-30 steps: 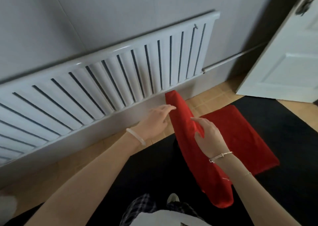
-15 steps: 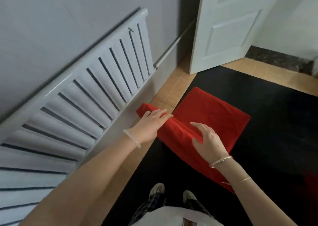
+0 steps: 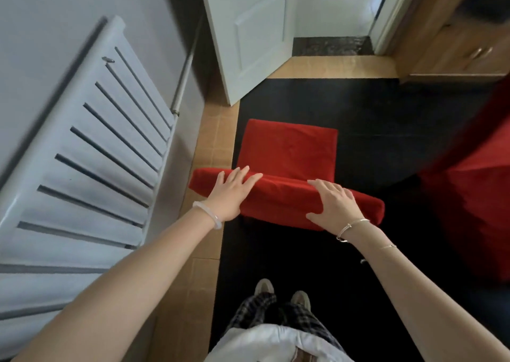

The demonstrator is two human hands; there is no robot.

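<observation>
On the black mat [image 3: 372,113] beside the radiator [image 3: 91,146]: one red cloth [image 3: 287,152], its far part lying flat and square, its near part gathered into a thick long fold [image 3: 281,196] that runs crosswise, the left end reaching past the mat's edge over the wood floor [image 3: 209,130]. Left hand [image 3: 230,193]: palm down on the fold's left part, fingers straight and together, nothing clasped; thumb hidden behind the hand. Right hand [image 3: 335,204]: palm down on the fold's right part, fingers spread and nearly straight, thumb along the near edge; whether it hooks under the cloth cannot be told. Whether the fold rests on the flat part or is raised just above it is unclear. Pale bangle [image 3: 209,215] on the left wrist, thin metal bracelets [image 3: 350,227] on the right. Below: two shoe tips [image 3: 264,285] and checked trousers, partly covered by a white garment cut off at the bottom edge. Right edge: a larger red mass [image 3: 474,196], blurred and cut off, kind not discernible. Far side: white door [image 3: 248,30] ajar, wooden cabinet [image 3: 455,38] only partly in view, top corner dark and smeared.
</observation>
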